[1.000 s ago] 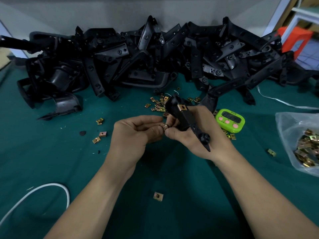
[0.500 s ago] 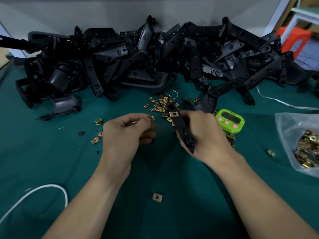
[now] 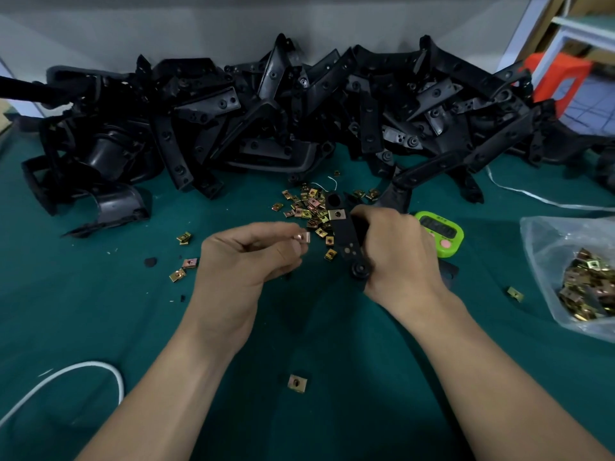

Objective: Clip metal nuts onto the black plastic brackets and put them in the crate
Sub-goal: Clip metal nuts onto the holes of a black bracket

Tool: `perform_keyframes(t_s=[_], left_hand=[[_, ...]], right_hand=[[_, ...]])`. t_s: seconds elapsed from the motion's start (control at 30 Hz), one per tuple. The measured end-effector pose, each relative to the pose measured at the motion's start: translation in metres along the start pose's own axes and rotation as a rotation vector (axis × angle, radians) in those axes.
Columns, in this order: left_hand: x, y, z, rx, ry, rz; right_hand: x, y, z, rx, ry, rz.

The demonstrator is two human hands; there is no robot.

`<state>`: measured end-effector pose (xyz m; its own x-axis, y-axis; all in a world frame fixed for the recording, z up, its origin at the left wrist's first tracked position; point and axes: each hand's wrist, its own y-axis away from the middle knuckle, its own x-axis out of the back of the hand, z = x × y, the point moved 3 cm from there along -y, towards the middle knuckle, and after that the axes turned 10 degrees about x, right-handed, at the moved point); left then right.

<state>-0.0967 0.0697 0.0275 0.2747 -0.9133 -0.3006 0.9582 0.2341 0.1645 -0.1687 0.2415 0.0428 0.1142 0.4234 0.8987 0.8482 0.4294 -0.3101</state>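
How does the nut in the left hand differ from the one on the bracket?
The nut pinched by the left hand is loose and pinkish. The other nut sits clipped on the bracket the right hand holds, and looks yellower. Both are small and square.

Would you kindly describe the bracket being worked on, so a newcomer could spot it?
Start at the heap of black brackets along the back of the green table, then come forward to the right hand. The bracket it grips is the only one held, a flat strip with a brass nut clipped near its far end.
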Motion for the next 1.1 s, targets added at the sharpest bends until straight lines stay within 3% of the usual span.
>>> perform_keyframes(t_s=[0.77, 1.1], left_hand=[[-0.024, 0.014, -0.005, 0.133, -0.193, -0.010], [-0.023, 0.014, -0.004, 0.149, -0.149, -0.009]], right_hand=[[0.000, 0.001, -0.004, -0.014, 0.097, 0.096], [0.006, 0.001, -0.007, -0.028, 0.164, 0.119]])
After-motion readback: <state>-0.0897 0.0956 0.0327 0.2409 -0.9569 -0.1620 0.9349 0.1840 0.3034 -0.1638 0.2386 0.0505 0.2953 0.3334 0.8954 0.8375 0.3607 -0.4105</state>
